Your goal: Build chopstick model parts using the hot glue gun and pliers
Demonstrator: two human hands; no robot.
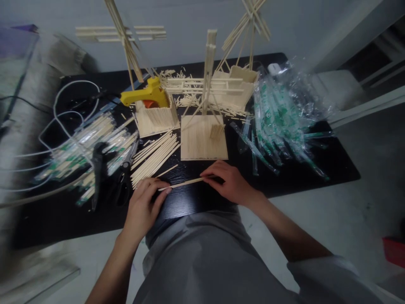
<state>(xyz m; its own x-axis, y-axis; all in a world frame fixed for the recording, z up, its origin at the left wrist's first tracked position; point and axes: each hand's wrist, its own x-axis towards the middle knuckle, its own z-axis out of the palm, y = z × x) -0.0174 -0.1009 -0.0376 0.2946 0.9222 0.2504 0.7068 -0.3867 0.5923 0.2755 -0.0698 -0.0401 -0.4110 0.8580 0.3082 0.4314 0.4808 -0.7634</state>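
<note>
My left hand (144,205) and my right hand (228,183) rest on the black table (196,198) near its front edge. Between them lies a thin bare chopstick (183,183). The left fingers pinch its left end, the right fingers press on its right end. Just beyond stands a flat square base of glued sticks (204,138) with a tall stick post (209,63) rising from it. A loose bundle of bare chopsticks (155,156) lies to the left of the base.
A yellow glue gun (147,96) rests on a stick box (157,120). Black scissors (122,181) lie left of my left hand. Wrapped chopsticks (82,147) are piled left, empty wrappers (281,114) right. White cable (60,114) loops far left. Stick windmills stand behind.
</note>
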